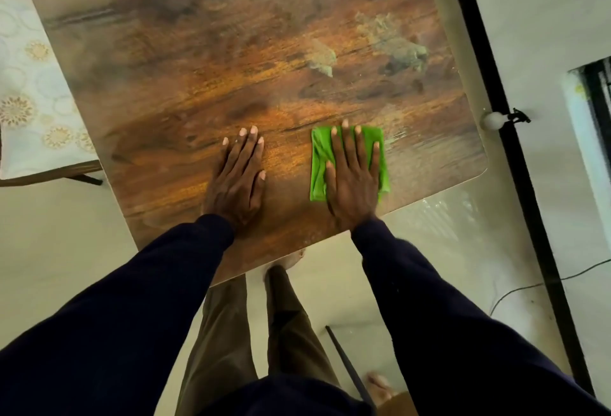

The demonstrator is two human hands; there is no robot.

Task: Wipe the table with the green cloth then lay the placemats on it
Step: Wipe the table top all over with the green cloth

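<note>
**Cloth flat under the right hand, close to the bench's near right corner**

The green cloth (pixel 318 154) lies folded on the wood-grain bench (pixel 231 52), pinned flat by the right hand (pixel 353 181). Its fingers (pixel 345 141) are straight and spread across the cloth, pressing rather than gripping, and the fingertips reach the cloth's far edge. The cloth's near corner sits just inside the bench's near edge. The rounded near right corner (pixel 481 169) is a short way off to its right, with a faint damp streak on the wood between them.

The left hand (pixel 238 177) rests palm down on bare wood beside the cloth but apart from it, fingers (pixel 246 148) straight and close together, holding nothing.

The whole far and left part of the bench top is open wood. Past the left edge, a chair (pixel 49 177) carries a pale sheet with gold flower print (pixel 29 95). Whether that is a placemat cannot be told. Past the right edge runs a black strip (pixel 515 151) on the pale floor (pixel 59 234).
</note>
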